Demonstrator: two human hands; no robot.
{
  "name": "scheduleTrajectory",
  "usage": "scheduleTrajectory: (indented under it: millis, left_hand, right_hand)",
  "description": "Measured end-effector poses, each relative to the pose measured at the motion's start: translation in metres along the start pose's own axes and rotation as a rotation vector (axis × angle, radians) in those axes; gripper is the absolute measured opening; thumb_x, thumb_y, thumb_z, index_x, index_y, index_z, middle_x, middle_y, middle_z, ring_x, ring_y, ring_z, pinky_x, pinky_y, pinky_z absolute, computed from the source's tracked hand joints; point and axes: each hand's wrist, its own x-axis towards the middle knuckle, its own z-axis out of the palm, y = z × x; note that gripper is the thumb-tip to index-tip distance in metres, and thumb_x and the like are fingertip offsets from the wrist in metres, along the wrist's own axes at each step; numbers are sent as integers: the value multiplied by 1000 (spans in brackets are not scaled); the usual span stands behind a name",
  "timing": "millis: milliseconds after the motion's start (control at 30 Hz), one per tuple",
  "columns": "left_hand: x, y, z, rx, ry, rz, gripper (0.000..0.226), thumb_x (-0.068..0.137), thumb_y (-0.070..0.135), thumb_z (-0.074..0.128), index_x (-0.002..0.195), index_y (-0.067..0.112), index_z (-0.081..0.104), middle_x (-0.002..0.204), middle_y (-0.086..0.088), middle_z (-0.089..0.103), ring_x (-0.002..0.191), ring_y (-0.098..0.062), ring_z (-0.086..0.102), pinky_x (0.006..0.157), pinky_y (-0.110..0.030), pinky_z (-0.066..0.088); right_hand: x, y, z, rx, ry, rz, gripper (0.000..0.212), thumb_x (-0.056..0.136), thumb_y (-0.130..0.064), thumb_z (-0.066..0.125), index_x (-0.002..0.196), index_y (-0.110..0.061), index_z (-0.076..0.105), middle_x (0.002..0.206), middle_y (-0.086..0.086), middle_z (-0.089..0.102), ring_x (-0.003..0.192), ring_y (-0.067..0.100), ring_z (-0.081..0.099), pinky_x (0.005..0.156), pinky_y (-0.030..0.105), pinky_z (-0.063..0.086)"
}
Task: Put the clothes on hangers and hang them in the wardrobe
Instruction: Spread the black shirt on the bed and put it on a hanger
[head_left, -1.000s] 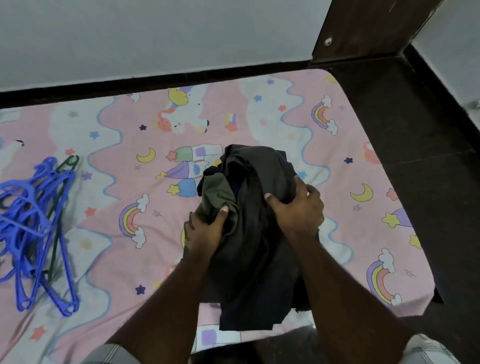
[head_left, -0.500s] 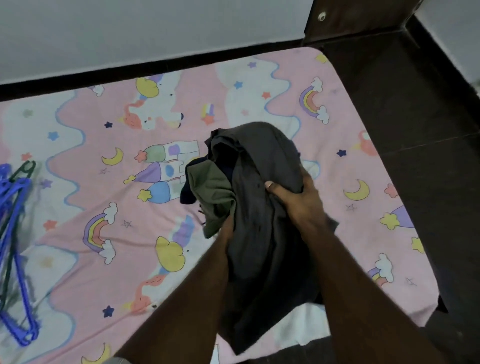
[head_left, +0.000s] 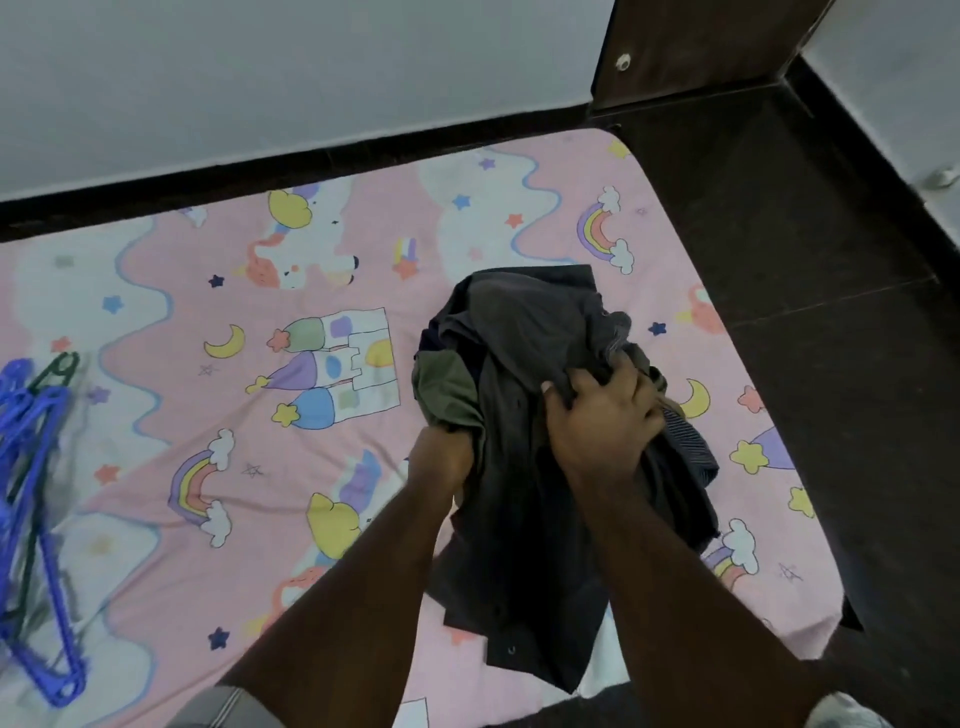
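clothes (head_left: 524, 467), a dark bundle with a grey shirt outside and an olive piece showing at its 9 o'clock edge, hang over the bed (head_left: 260, 467) toward 3 o'clock of the view. right hand (head_left: 602, 421) has its fingers curled tight into the grey cloth, while the left hand (head_left: 441, 457) is tucked under the bundle, so its grip cannot be told. hangers (head_left: 31, 499), mostly blue, lie heaped on the pink sheet at 9 o'clock, well apart from the clothes.
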Motion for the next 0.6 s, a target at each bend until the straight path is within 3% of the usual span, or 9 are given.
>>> scheduleTrajectory:
  millis: [67, 133, 200, 267, 333, 400, 467, 533, 600]
  left_hand:
    - [-12, 21, -21, 6, 119, 90, 27, 95, 26, 51, 103, 6, 68, 103, -16, 69, 99, -40, 64, 88, -43, 54]
    - [-29, 40, -44, -111, 154, 134, 28, 91, 33, 51, 91, 9, 65, 95, -15, 69, 97, -40, 65, 86, -46, 52]
    - [-46, 54, -70, -336, 50, 74, 35, 90, 46, 52, 89, 14, 67, 95, -12, 72, 96, -36, 69, 80, -42, 53]
    - [-68, 61, -97, -513, -155, -4, 41, 95, 56, 52, 98, 20, 70, 101, -8, 73, 91, -24, 69, 77, -33, 54]
    - [-85, 58, -128, -602, -248, 13, 37, 104, 50, 42, 96, 21, 63, 96, -7, 66, 82, -17, 62, 72, -29, 50]
    - [-92, 47, -160, -636, -235, 32, 31, 109, 33, 35, 89, 21, 55, 83, 0, 58, 75, -14, 53, 64, -27, 45]
    - [-98, 32, -194, -699, -245, 30, 31, 109, 24, 36, 93, 11, 59, 79, -4, 62, 75, -18, 54, 67, -25, 47]
    - [-95, 11, -225, -796, -264, 55, 39, 108, 30, 39, 114, 0, 64, 95, -12, 68, 84, -23, 65, 80, -29, 51]
    - [-96, -12, -259, -860, -284, 54, 60, 105, 52, 37, 128, 4, 65, 114, -17, 72, 100, -28, 70, 91, -37, 51]
  right_hand:
    - [-3, -14, -11, 68, 136, -38, 23, 83, -42, 71, 93, -22, 77, 134, 7, 55, 121, 39, 46, 93, 54, 35]
    - [-14, -35, -26, 179, 247, -97, 19, 84, -37, 70, 88, -20, 76, 121, 4, 62, 107, 37, 54, 85, 51, 39]
    - [-39, -68, -42, 283, 299, -199, 18, 86, -36, 66, 87, -19, 74, 105, 3, 66, 94, 34, 58, 79, 45, 40]
    - [-75, -105, -56, 384, 263, -337, 16, 88, -33, 65, 86, -19, 72, 98, 1, 66, 88, 30, 57, 76, 41, 40]
    - [-111, -136, -63, 497, 141, -460, 13, 89, -30, 64, 85, -18, 67, 97, 0, 65, 88, 28, 56, 74, 41, 41]
    - [-136, -157, -63, 617, -20, -501, 14, 90, -31, 63, 84, -18, 61, 94, -1, 63, 88, 27, 57, 74, 42, 44]
    - [-154, -175, -62, 725, -204, -488, 26, 91, -38, 60, 75, -21, 52, 83, -4, 58, 84, 24, 56, 74, 41, 46]
    - [-170, -195, -65, 808, -389, -461, 41, 93, -46, 58, 65, -22, 39, 67, -8, 46, 70, 12, 51, 67, 33, 43]
    - [-194, -223, -69, 935, -560, -370, 52, 96, -47, 58, 60, -20, 32, 55, -6, 35, 56, 8, 39, 59, 29, 35]
